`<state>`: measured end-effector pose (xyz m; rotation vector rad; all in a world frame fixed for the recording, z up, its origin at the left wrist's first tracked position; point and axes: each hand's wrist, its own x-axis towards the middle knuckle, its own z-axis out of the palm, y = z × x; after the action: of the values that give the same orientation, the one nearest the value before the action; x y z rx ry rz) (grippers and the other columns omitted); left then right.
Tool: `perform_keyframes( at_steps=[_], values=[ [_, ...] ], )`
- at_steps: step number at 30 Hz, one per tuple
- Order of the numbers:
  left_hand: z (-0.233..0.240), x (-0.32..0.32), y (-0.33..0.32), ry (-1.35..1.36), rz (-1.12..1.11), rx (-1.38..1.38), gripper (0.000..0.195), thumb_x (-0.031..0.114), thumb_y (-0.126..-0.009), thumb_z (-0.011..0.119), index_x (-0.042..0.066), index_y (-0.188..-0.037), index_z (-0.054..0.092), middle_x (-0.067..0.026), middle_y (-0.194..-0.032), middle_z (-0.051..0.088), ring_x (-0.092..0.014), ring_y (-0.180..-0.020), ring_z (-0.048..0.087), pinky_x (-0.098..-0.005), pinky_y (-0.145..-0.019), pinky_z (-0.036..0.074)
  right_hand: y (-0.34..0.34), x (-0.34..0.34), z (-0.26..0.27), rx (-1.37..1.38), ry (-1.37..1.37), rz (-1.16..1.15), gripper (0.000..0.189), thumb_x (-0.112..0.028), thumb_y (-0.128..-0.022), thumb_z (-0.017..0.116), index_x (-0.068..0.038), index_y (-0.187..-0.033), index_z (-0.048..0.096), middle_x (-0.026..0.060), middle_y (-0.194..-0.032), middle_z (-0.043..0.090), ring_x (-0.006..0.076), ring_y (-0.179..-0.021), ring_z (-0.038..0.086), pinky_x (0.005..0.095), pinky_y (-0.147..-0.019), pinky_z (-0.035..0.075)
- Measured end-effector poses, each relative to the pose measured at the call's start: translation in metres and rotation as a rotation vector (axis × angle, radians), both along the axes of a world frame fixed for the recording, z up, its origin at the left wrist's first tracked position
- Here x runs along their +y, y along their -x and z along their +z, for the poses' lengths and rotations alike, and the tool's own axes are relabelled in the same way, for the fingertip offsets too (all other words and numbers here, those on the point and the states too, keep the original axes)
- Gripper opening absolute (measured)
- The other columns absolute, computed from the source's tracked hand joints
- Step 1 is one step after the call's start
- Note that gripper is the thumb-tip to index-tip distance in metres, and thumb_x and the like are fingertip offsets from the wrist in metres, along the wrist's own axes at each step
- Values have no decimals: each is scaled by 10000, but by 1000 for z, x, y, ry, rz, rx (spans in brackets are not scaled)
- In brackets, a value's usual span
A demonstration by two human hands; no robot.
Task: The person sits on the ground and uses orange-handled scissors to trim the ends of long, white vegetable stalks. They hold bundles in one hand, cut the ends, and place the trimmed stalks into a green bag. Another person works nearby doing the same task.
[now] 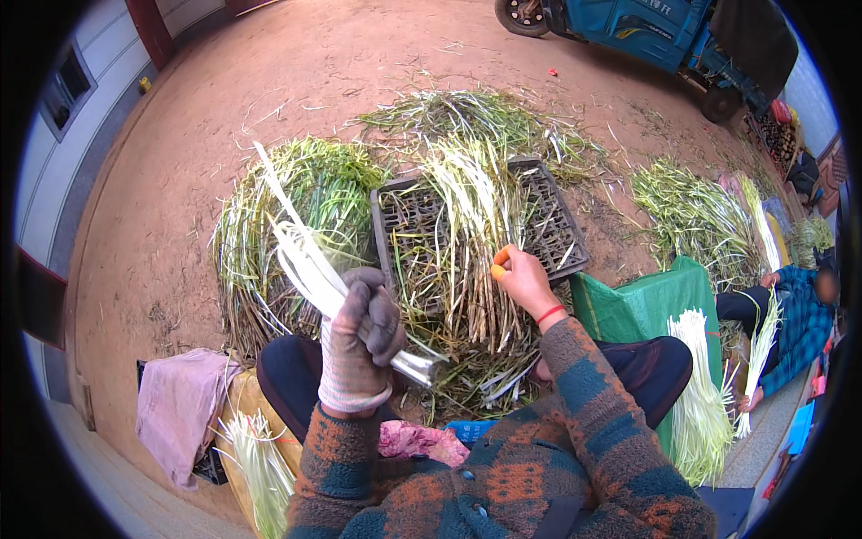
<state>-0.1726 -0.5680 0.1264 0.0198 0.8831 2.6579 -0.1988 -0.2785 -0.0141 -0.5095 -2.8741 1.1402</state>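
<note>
My left hand [363, 337], in a grey-coated knit glove, is closed around a small bunch of white stalks [306, 263]. Their cut ends stick out below the fist, and the long pale blades rise up and to the left. My right hand [524, 277] is bare apart from orange finger covers on the thumb and a finger. Its fingertips are pinched at the right edge of a heap of untrimmed leafy stalks [471, 229] with brown lower ends; whether a stalk is between them is unclear. That heap lies across a black plastic crate [549, 219] before me.
Bigger heaps of leafy stalks lie left [269, 229] and beyond the crate [465, 114]. Cleaned white bundles [700, 397] rest on green sheeting [646, 303] at right and on a yellow surface at lower left [256, 445]. A co-worker [801, 323] sits at right; a blue three-wheeler [646, 34] stands behind.
</note>
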Motion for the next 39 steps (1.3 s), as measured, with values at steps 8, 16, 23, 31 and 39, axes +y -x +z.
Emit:
perform_keyframes(
  at_steps=[8,16,23,31,39],
  values=[
    [-57,25,14,-6,0,-220,159,207,-1034,545,65,-1087,593,63,-654,391,-27,-458,286,-186,-367,221,-27,9,13,-150,699,63,326,-124,-923,693,-22,-1208,572,3,-853,632,74,-618,611,209,-498,457],
    [-95,31,18,92,-25,-215,208,256,-1003,605,61,-1078,593,63,-641,412,-34,-444,272,-199,-383,203,-69,3,43,-171,919,206,293,-97,-917,697,-38,-1189,606,0,-836,642,71,-679,610,214,-588,483],
    [-107,42,22,169,-83,-275,226,285,-1005,605,62,-1033,584,62,-631,404,-38,-438,273,-209,-384,210,-89,10,57,-165,1096,229,282,-90,-900,722,-48,-1162,627,1,-911,668,70,-752,624,228,-660,503],
    [-111,56,6,361,-183,-233,224,264,-953,663,49,-1002,630,-9,-739,582,-40,-430,346,-198,-377,261,-106,0,57,-232,1131,262,279,-68,-914,695,-49,-1184,629,-4,-940,668,58,-810,615,218,-715,499],
    [-109,66,4,398,-231,-264,283,249,-931,701,54,-1116,610,-27,-843,645,-43,-452,403,-201,-392,263,-105,-26,51,-254,888,376,295,-77,-933,676,-29,-1218,616,-14,-903,645,49,-799,591,213,-725,498]
  ],
)
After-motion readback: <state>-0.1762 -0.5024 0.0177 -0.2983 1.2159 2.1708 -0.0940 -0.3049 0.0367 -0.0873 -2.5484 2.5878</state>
